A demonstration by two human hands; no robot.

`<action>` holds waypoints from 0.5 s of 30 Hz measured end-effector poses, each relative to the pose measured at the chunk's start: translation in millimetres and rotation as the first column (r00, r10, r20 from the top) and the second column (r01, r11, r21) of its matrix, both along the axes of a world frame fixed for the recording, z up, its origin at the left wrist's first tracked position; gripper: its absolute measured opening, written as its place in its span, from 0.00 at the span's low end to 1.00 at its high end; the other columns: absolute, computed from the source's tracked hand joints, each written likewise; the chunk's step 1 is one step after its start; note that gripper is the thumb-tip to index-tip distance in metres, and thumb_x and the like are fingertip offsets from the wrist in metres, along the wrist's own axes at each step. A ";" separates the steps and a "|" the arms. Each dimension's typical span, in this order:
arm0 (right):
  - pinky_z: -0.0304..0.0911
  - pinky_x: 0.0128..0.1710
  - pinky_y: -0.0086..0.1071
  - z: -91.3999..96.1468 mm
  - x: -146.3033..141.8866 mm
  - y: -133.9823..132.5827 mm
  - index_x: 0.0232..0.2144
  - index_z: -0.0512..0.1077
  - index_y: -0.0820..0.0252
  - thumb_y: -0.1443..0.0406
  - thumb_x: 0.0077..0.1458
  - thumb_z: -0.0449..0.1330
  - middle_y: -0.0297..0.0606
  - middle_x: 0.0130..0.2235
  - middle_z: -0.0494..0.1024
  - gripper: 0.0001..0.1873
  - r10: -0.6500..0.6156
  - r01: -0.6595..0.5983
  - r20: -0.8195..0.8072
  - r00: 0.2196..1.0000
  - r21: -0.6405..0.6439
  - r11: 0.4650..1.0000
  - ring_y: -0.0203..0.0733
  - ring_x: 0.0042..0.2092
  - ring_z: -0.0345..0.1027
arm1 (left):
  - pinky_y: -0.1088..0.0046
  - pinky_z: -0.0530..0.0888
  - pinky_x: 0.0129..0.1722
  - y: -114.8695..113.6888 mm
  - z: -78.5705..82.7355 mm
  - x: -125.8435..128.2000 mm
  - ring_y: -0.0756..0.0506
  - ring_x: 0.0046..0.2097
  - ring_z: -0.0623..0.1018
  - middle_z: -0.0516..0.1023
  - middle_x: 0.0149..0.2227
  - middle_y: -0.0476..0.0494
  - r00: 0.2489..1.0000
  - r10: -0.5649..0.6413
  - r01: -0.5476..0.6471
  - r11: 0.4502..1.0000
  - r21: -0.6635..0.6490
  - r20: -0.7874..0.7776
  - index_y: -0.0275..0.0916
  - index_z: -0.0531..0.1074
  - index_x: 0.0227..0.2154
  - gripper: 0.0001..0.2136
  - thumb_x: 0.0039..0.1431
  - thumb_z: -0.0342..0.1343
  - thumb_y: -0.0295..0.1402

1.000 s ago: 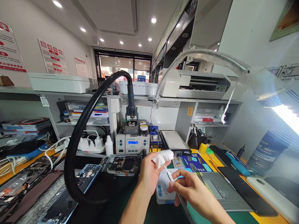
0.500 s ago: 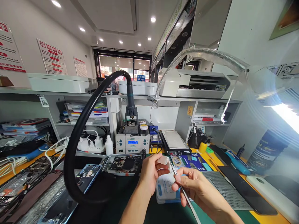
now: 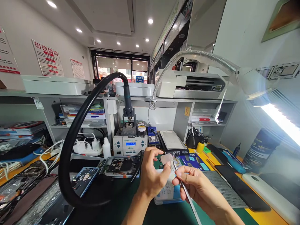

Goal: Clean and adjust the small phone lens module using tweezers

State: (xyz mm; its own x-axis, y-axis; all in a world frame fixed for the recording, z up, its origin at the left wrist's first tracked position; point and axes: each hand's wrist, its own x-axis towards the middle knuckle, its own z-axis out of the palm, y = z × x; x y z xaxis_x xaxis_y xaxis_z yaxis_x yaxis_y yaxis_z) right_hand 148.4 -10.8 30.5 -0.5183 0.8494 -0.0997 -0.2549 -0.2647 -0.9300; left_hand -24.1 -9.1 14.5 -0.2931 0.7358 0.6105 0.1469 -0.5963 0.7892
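My left hand (image 3: 151, 175) is raised over the green mat and pinches a small folded white wipe (image 3: 166, 158) between thumb and fingers. My right hand (image 3: 195, 186) is closed round thin metal tweezers (image 3: 185, 190). Their tips point up and touch the underside of the wipe. Just below both hands lies a white and blue packet (image 3: 164, 195) on the green mat (image 3: 168, 215).
A thick black hose (image 3: 77, 131) loops from the hot-air station (image 3: 130, 144) across the left. Opened phones (image 3: 120, 165) and a blue phone frame (image 3: 85, 178) lie left. A grey mesh pad (image 3: 217, 187), dark phone (image 3: 241, 190), heating plate (image 3: 172, 142) and lit lamp (image 3: 276, 109) are at right.
The loose white wipe has been folded small in my left fingers. Both hands have come closer together, and the tweezers' tips have moved up against the wipe. The view shifted slightly rightward.
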 end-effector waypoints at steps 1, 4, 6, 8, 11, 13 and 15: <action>0.60 0.22 0.25 0.1 1.0 0.0 0.30 0.73 0.64 0.59 0.55 0.69 0.37 0.31 0.82 0.14 0.004 -0.004 0.013 1.000 0.016 1.000 0.32 0.22 0.72 | 0.66 0.71 0.47 -1.0 -0.3 1.2 0.38 0.48 0.73 0.74 0.44 0.40 0.995 0.034 -0.028 0.998 0.064 -0.097 0.43 0.76 0.38 0.12 0.49 0.65 0.26; 0.63 0.26 0.27 0.7 3.9 -0.9 0.32 0.74 0.64 0.58 0.56 0.68 0.38 0.32 0.81 0.14 0.008 -0.012 0.061 0.998 0.066 0.998 0.34 0.23 0.72 | 0.62 0.70 0.50 -1.0 -3.1 4.6 0.37 0.47 0.73 0.73 0.41 0.39 0.981 0.057 -0.032 0.990 0.136 -0.184 0.44 0.79 0.37 0.12 0.49 0.65 0.25; 0.62 0.27 0.29 2.0 5.1 -2.3 0.32 0.73 0.64 0.57 0.56 0.68 0.38 0.33 0.81 0.15 -0.002 -0.007 0.094 0.996 0.093 0.996 0.35 0.24 0.73 | 0.61 0.69 0.50 -0.1 -5.3 6.3 0.37 0.45 0.73 0.74 0.39 0.39 0.979 0.059 -0.032 0.990 0.140 -0.196 0.45 0.80 0.36 0.11 0.50 0.65 0.26; 0.59 0.27 0.29 4.4 5.6 -4.4 0.31 0.72 0.63 0.56 0.56 0.68 0.38 0.33 0.82 0.16 -0.013 -0.002 0.131 0.991 0.110 0.994 0.35 0.24 0.73 | 0.60 0.69 0.50 0.3 -6.9 7.7 0.37 0.44 0.73 0.75 0.37 0.39 0.981 0.063 -0.039 0.991 0.130 -0.186 0.46 0.82 0.35 0.09 0.51 0.64 0.27; 0.55 0.26 0.29 8.8 5.6 -7.5 0.30 0.70 0.62 0.54 0.54 0.68 0.38 0.33 0.82 0.18 -0.032 0.013 0.172 0.985 0.112 0.994 0.35 0.23 0.73 | 0.61 0.69 0.48 -0.6 -7.1 9.0 0.37 0.41 0.73 0.75 0.33 0.40 0.992 0.053 -0.041 0.993 0.109 -0.114 0.47 0.82 0.31 0.06 0.52 0.64 0.28; 0.54 0.27 0.29 10.1 5.8 -8.4 0.30 0.69 0.62 0.54 0.53 0.68 0.38 0.33 0.82 0.18 -0.041 0.023 0.181 0.983 0.099 0.995 0.35 0.23 0.73 | 0.63 0.69 0.47 -1.7 -5.6 8.9 0.38 0.41 0.73 0.75 0.33 0.42 0.994 0.057 -0.047 0.994 0.100 -0.091 0.46 0.81 0.29 0.05 0.52 0.64 0.27; 0.52 0.25 0.28 8.9 6.4 -8.1 0.29 0.68 0.61 0.53 0.52 0.68 0.38 0.33 0.83 0.19 -0.043 0.026 0.193 0.980 0.091 0.996 0.35 0.23 0.73 | 0.66 0.70 0.45 -2.4 -3.4 7.8 0.39 0.41 0.74 0.75 0.33 0.43 0.994 0.065 -0.058 0.995 0.085 -0.090 0.45 0.80 0.28 0.05 0.53 0.63 0.27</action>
State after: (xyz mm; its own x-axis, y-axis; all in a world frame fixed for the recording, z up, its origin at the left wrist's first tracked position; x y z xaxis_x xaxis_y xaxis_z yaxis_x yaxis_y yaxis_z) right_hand 154.7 -19.0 39.4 -0.4668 0.8761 -0.1206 -0.0741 -0.1746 -0.9819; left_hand -16.3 -11.5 11.0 -0.2760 0.6646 0.6943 0.2552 -0.6458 0.7196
